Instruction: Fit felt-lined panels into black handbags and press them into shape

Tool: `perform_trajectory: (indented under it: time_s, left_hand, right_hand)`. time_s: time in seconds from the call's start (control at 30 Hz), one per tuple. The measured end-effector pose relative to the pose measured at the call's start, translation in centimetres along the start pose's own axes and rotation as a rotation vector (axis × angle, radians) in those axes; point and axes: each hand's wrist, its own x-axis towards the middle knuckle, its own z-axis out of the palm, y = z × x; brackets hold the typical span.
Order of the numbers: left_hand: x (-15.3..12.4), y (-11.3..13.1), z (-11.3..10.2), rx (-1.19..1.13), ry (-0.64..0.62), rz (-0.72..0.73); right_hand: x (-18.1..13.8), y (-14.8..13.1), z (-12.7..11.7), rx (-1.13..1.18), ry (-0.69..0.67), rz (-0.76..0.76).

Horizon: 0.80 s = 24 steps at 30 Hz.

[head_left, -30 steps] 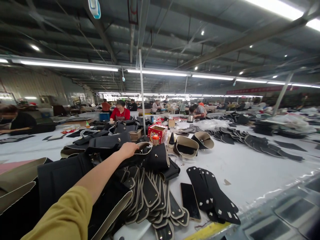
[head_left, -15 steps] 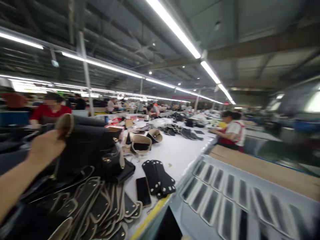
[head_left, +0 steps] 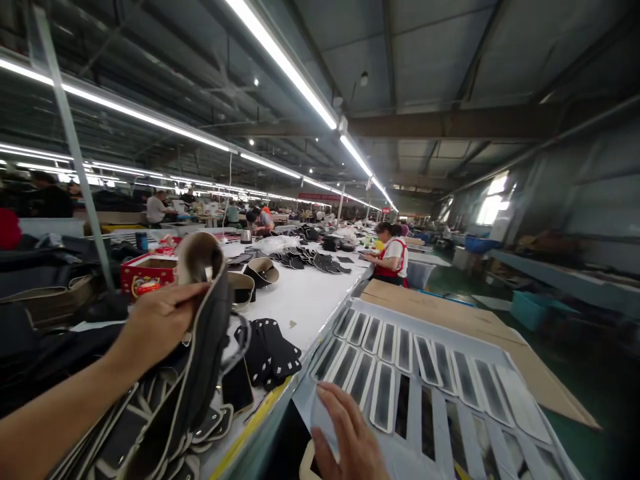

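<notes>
Left hand (head_left: 160,320) has swung the black leather-look bag body with beige lining (head_left: 200,360) rightward since 0.5 s ago, so it now blocks part of the phone; view has also turned right, and the right hand (head_left: 350,433) now shows at the bottom. Long white-topped table (head_left: 295,300) runs away from the wearer. Pale blue-grey slotted rack (head_left: 415,413) sits along its right side, dark rectangular panels with white borders (head_left: 384,397) laid on it in 2 rows. Brown cardboard sheet (head_left: 440,310) lies past the rack; co-worker in white top and red apron (head_left: 393,257) is farther off at the table edge. Bag body is raised and tilted in front of the beige-edged dark straps with metal studs (head_left: 210,423). Left fingers pinch its upper edge. Right fingers are loosely bent, thumb apart, over the rack's near corner; beige-rimmed dark piece (head_left: 305,457) is right by the thumb, can't tell if touching. Red printed open-top box (head_left: 133,277) stands behind the left hand. Black straps with white end patches (head_left: 270,347) lie beside the flat black phone (head_left: 237,385). Small beige scrap (head_left: 293,324) lies just beyond those.
</notes>
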Motion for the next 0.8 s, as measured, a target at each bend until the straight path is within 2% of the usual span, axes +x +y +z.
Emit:
perform_trajectory:
  time_s: [0.07, 0.13, 0.2, 0.3, 0.37, 0.43, 0.53, 0.63, 0.73, 0.8]
  left_hand:
    - [-1.3, 3.2, 3.4, -0.043, -0.188, 0.080]
    - [-2.6, 6.0, 6.6, -0.091, -0.335, 0.149]
    - [-3.5, 8.2, 9.1, -0.098, -0.453, 0.218]
    - [-4.0, 10.6, 11.5, -0.046, -0.618, 0.333]
    - [-4.0, 11.7, 12.7, -0.012, -0.652, 0.363]
    - [-4.1, 12.5, 13.8, 0.014, -0.654, 0.397]
    - [-4.4, 13.3, 15.2, 0.105, -0.648, 0.456]
    - [-4.0, 13.5, 15.9, 0.207, -0.626, 0.452]
    - [-2.5, 13.2, 15.8, 0.246, -0.641, 0.439]
    - [-1.7, 13.2, 15.3, 0.277, -0.670, 0.453]
  right_hand:
    - [2.8, -2.6, -0.8, -0.003, 0.118, -0.222]
    - [5.1, -4.5, -1.7, 0.022, 0.177, -0.320]
    - [6.7, -5.3, -2.6, -0.011, 0.076, -0.270]
    - [7.4, -4.7, -3.9, -0.236, -0.180, -0.050]
    - [7.0, -3.5, -4.9, -0.420, -0.343, 0.091]
    - [6.2, -2.0, -6.0, -0.501, -0.514, 0.161]
    - [4.7, 0.3, -7.3, -0.376, -0.740, 0.118]
    - [2.3, 2.3, -7.3, -0.232, -0.883, 0.061]
    - [-0.5, 4.1, -6.1, -0.292, -1.014, 0.087]
    - [-1.7, 5.3, -5.3, -0.330, -0.999, 0.126]
